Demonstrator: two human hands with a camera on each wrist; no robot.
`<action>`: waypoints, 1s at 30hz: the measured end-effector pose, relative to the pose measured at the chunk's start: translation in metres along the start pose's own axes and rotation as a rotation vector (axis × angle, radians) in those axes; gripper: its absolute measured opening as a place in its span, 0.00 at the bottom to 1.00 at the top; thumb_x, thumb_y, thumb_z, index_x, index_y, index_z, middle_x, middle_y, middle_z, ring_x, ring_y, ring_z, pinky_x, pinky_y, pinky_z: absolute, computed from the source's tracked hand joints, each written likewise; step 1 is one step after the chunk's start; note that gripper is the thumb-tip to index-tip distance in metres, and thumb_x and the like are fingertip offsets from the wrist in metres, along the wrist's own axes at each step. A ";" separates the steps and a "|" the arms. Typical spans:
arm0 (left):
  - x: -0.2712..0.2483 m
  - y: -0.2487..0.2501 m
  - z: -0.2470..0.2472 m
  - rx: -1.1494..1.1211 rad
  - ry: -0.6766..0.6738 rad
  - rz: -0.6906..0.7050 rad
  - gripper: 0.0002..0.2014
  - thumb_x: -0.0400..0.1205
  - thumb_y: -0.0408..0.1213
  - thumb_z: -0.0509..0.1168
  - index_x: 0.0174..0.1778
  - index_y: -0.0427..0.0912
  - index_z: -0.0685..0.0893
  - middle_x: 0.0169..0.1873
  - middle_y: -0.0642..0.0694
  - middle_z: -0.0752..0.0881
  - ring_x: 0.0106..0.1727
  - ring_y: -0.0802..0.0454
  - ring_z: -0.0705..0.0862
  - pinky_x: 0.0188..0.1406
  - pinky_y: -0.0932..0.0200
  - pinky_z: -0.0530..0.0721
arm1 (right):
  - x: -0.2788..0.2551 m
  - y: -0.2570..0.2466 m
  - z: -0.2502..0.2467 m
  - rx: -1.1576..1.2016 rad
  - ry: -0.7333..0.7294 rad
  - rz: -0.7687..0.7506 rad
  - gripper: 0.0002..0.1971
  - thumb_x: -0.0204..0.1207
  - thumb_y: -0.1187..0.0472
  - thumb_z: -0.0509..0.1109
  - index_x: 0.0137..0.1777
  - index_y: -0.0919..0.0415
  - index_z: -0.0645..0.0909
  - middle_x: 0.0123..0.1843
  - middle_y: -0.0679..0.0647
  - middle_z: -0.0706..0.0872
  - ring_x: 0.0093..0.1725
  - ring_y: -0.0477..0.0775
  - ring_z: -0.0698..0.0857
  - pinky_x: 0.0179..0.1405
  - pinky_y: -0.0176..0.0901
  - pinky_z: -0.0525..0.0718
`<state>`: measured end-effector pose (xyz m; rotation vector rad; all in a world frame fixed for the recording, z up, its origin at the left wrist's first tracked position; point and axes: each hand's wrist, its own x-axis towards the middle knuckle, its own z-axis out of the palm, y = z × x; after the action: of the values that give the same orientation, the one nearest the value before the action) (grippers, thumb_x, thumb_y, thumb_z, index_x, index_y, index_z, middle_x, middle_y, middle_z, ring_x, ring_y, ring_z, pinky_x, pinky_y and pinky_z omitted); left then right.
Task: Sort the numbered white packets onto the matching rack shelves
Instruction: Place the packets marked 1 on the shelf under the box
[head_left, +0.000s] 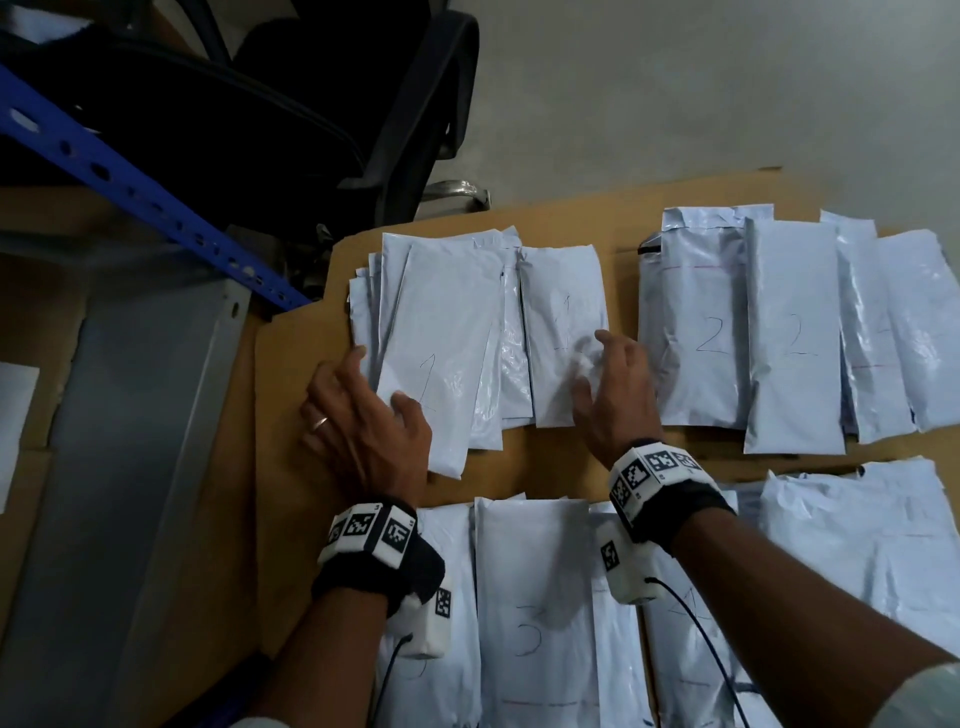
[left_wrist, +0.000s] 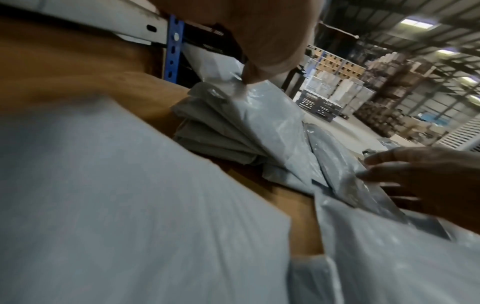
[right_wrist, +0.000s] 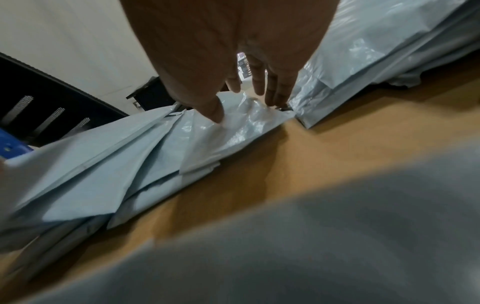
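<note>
- The left hand (head_left: 363, 431) lies at the 8 o'clock edge of the pile of packets marked 1 (head_left: 441, 332), thumb on top of the front packet and fingers at its left side; whether the fingers curl under it is hidden, so I cannot tell if this is a real grip.
- The right hand (head_left: 618, 384) rests on the right-hand packet of that pile (head_left: 563, 332), fingers spread and fairly straight, pressing down and holding nothing; the right wrist view shows the fingertips (right_wrist: 215, 115) denting the glossy plastic.
- The numeral under the right hand is partly covered and faint.
- Both wrists carry black bands with white marker blocks, and cables run back towards 6 o'clock.
- Packets marked 2 (head_left: 789, 338) lie at 3 o'clock of the hands, apart from the first pile; packets marked 3 (head_left: 530, 613) lie at 6 o'clock, under the forearms and cut off by the frame edge.
- All piles sit on a brown cardboard surface (head_left: 291, 467).
- At 10 o'clock stand a blue perforated rack upright (head_left: 130, 171) and a grey shelf beam (head_left: 150, 415); a black office chair (head_left: 415, 104) is at 12 o'clock on a grey floor.
- The left wrist view, blurred, shows warehouse racking with boxes in the distance.
</note>
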<state>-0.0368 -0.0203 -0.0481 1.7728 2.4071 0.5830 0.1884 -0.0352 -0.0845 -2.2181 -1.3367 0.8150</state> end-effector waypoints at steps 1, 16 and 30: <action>-0.001 -0.001 0.001 0.039 -0.007 0.073 0.30 0.73 0.40 0.70 0.74 0.51 0.75 0.73 0.39 0.73 0.70 0.36 0.72 0.61 0.40 0.71 | -0.002 -0.001 0.002 -0.010 -0.007 0.006 0.29 0.84 0.54 0.69 0.83 0.57 0.66 0.83 0.64 0.67 0.80 0.68 0.71 0.75 0.69 0.76; -0.003 -0.003 0.025 0.067 -0.242 0.077 0.55 0.63 0.70 0.72 0.83 0.49 0.61 0.74 0.40 0.74 0.72 0.37 0.73 0.67 0.37 0.72 | 0.000 0.000 0.012 -0.065 -0.011 -0.002 0.48 0.64 0.43 0.85 0.80 0.52 0.63 0.77 0.61 0.70 0.76 0.65 0.71 0.68 0.61 0.77; -0.011 -0.002 0.026 -0.193 -0.115 0.042 0.47 0.62 0.65 0.71 0.79 0.52 0.72 0.70 0.43 0.78 0.68 0.41 0.77 0.67 0.42 0.73 | 0.002 0.008 0.006 0.205 -0.028 -0.051 0.49 0.66 0.64 0.84 0.85 0.55 0.60 0.82 0.57 0.69 0.79 0.57 0.70 0.75 0.46 0.73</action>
<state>-0.0275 -0.0246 -0.0742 1.7297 2.1637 0.6723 0.1899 -0.0369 -0.0946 -2.0134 -1.2563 0.9234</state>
